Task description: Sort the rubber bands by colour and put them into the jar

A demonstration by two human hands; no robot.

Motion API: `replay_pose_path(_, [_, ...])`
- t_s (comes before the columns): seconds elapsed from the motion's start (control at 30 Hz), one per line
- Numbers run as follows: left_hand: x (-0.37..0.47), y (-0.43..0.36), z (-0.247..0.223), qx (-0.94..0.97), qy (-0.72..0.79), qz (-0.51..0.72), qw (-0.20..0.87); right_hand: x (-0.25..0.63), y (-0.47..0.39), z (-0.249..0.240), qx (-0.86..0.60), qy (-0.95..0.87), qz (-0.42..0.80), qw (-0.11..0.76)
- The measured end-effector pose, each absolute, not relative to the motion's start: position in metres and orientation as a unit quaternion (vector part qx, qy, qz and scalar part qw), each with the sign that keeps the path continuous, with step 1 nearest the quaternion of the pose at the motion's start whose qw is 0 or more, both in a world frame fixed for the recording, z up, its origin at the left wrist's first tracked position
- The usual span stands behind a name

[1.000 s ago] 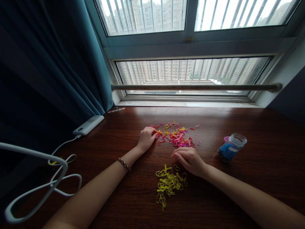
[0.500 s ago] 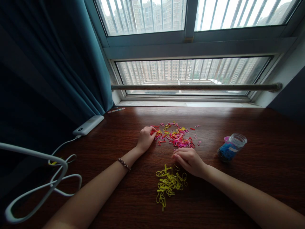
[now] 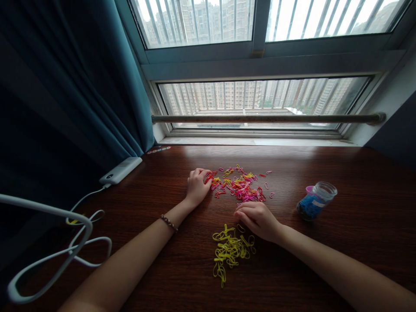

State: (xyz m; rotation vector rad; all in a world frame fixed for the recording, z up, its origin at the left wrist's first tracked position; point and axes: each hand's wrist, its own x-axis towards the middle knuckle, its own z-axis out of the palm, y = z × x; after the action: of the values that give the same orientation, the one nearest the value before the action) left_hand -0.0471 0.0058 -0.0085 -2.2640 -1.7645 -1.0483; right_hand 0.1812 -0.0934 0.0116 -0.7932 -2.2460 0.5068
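Fingers point(image 3: 202, 172), our left hand point(image 3: 196, 189): part-open, touching mixed bands point(image 3: 244, 190) at nine o'clock; right hand point(image 3: 261, 219): curled, six o'clock, hold unclear.

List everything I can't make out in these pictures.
In the head view:
Left hand: whether it pinches anything, too small to tell.
Right hand: its palm side, hidden by the hand itself.
Mixed pile: its count, hidden by overlap.
Pink object by the jar: too small to identify.
White cable: cut off by the left edge.

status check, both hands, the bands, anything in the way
Left hand at left edge of mixed bands; right hand, fingertips between these and yellow bands; jar off right, apart from both hands.
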Motion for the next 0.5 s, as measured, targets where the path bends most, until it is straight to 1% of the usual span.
replay_pose_path(0.17, [-0.044, 0.006, -0.009, -0.792, -0.516, -0.326, 0.011, 0.181, -0.094, 0.012, -0.308, -0.870, 0.177, 0.342])
replay_pose_path(0.33, [-0.045, 0.006, -0.011, -0.792, -0.523, -0.314, 0.000, 0.182, -0.090, 0.012, -0.315, -0.872, 0.132, 0.350])
replay_pose_path(0.4, [-0.045, 0.006, -0.011, -0.790, -0.528, -0.313, -0.005, 0.186, -0.084, 0.011, -0.350, -0.856, 0.104, 0.365])
replay_pose_path(0.5, [-0.045, 0.007, -0.010, -0.786, -0.530, -0.317, -0.008, 0.196, -0.071, 0.008, -0.488, -0.776, 0.054, 0.396])
